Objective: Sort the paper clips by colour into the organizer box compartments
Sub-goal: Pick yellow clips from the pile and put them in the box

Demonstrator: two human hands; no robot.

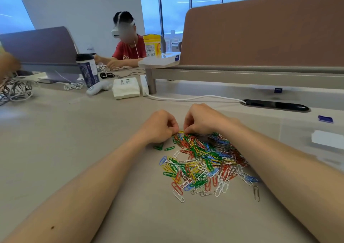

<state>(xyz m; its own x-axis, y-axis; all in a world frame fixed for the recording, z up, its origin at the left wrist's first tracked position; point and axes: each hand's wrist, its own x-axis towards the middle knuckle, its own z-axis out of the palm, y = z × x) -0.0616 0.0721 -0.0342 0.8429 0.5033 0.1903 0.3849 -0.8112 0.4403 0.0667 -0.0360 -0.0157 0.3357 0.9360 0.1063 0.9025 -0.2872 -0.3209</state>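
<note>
A yellow paper clip (181,131) is pinched between the curled fingers of the left hand (160,127) and of the right hand (202,121). It is held at the far edge of a mixed-colour pile of paper clips (204,160) spread on the grey surface (74,149). Two green paper clips (158,147) are seen apart from the pile, just beside the left hand.

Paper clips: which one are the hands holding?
The yellow clip at the far edge of the pile, pinched between left hand and right hand; all others lie loose.
</note>
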